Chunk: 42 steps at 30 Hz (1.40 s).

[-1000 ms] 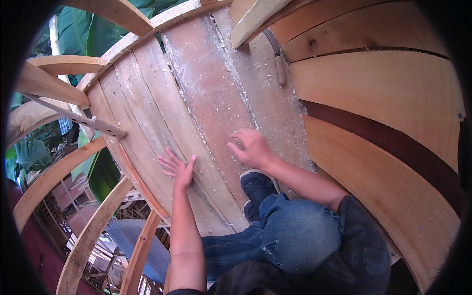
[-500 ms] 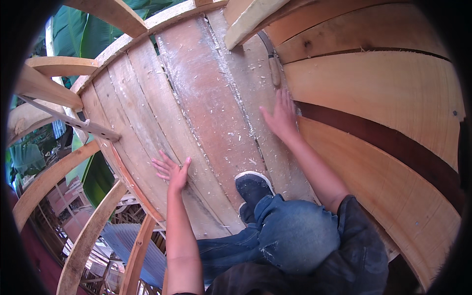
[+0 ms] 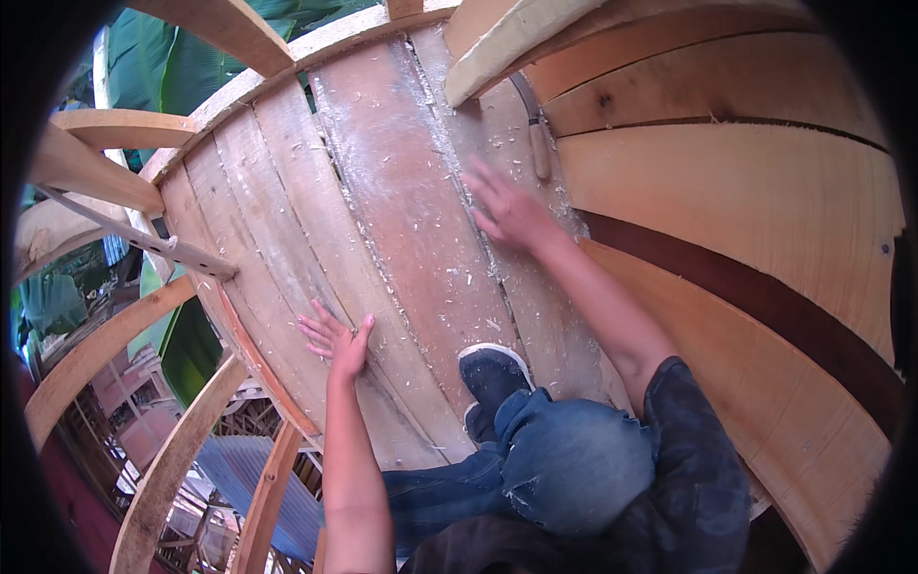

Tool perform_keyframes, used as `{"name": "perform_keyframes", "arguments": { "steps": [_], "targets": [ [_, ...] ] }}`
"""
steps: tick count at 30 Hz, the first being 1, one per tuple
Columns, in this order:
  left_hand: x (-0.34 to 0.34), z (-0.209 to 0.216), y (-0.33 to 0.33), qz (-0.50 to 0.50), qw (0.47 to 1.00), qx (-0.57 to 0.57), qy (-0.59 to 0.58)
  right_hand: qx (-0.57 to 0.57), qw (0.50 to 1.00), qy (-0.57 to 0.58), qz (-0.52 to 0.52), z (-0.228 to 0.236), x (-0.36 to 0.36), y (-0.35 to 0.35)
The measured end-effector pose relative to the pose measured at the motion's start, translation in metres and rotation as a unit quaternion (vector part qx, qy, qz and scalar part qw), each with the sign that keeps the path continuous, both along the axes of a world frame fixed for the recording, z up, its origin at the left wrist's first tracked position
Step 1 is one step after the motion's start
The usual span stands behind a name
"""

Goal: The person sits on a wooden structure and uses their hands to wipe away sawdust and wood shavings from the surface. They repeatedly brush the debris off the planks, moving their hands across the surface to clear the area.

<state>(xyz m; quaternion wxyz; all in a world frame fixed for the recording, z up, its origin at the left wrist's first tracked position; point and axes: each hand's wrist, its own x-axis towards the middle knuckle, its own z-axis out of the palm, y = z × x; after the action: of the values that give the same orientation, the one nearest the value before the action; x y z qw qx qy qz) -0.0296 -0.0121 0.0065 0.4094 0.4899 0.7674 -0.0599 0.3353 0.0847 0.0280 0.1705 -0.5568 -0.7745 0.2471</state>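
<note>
My left hand [image 3: 337, 342] is spread on the wooden planks [image 3: 382, 163] at the left, fingers apart and holding nothing. Over the planks on the right, my right hand [image 3: 513, 212] reaches out with its fingers stretched, slightly blurred, and nothing in them; I cannot tell if it touches the wood. Just beyond it, by the right-hand boards, lies a sickle-like tool with a curved dark blade and a wooden handle [image 3: 540, 151]. Pale wood shavings are scattered over the planks.
Curved wooden ribs [image 3: 182, 450] rise at the left, and a thick rib [image 3: 516, 48] crosses at top right. Curved side boards [image 3: 736, 182] with a dark gap line the right. My shoe [image 3: 494, 375] rests on the planks. Large green leaves [image 3: 191, 67] show outside.
My right hand has moved left, away from the side boards and the tool's handle, onto the middle planks. The left hand stays in nearly the same place.
</note>
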Motion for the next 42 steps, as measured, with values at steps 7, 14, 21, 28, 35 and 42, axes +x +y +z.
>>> {"name": "perform_keyframes", "arguments": {
  "steps": [7, 14, 21, 28, 35, 42],
  "targets": [
    [-0.004, 0.001, -0.001, -0.005, 1.0, -0.006, 0.011, 0.045, 0.986, -0.146, -0.07, -0.016, -0.023, 0.021],
    [0.001, 0.004, 0.003, -0.019, 0.999, -0.027, 0.012, 0.036, 0.98, -0.166, -0.101, -0.022, -0.02, 0.038],
    [0.003, 0.006, 0.002, -0.017, 0.999, -0.028, -0.01, 0.03, 0.998, -0.044, 0.035, -0.022, -0.066, 0.036],
    [-0.001, 0.007, 0.0, -0.026, 0.999, -0.042, -0.011, 0.064, 0.971, -0.227, 0.039, -0.021, -0.063, 0.068],
    [-0.003, 0.003, 0.0, -0.029, 0.999, -0.037, -0.022, 0.08, 0.968, -0.221, 0.094, -0.024, -0.078, 0.082],
    [-0.001, 0.005, 0.003, -0.031, 0.998, -0.043, -0.029, 0.078, 0.941, -0.198, 0.264, -0.014, -0.095, 0.092]
  ]
}}
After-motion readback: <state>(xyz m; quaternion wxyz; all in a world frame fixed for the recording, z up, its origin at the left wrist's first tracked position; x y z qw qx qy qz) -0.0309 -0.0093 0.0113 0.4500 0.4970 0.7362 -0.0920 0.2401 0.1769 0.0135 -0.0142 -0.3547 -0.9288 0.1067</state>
